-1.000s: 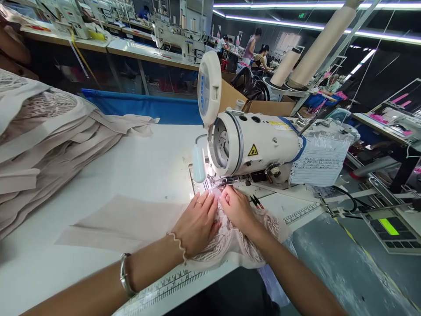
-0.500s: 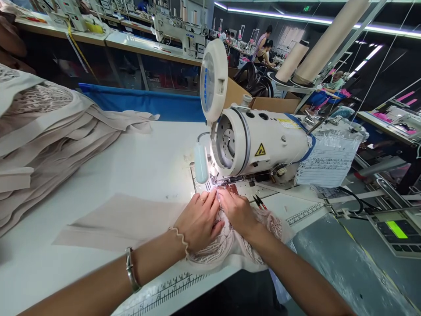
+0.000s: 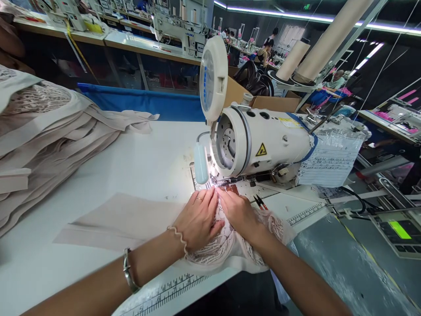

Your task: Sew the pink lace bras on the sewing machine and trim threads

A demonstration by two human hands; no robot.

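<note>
Pale pink lace fabric with a plain pale edge lies bunched under both my hands at the front of the sewing machine. My left hand rests flat on it, fingers stretched toward the lit needle area and thumb apart. Close beside it, my right hand has its fingers bent and closed on the fabric, the fingertips near the presser foot. The exact pinch is partly hidden. A flat piece of sheer beige fabric extends left from beneath my left forearm. Black-tipped snips lie right of my right hand.
A tall pile of beige garment pieces covers the table's left side. A light-blue lamp hangs beside the needle. Thread cones stand behind the machine, and a control panel sits at right. Other people work in the background.
My left hand's fingers have straightened and flattened a little on the fabric, near the needle. My right hand stays almost in place. The fabric has barely shifted.
</note>
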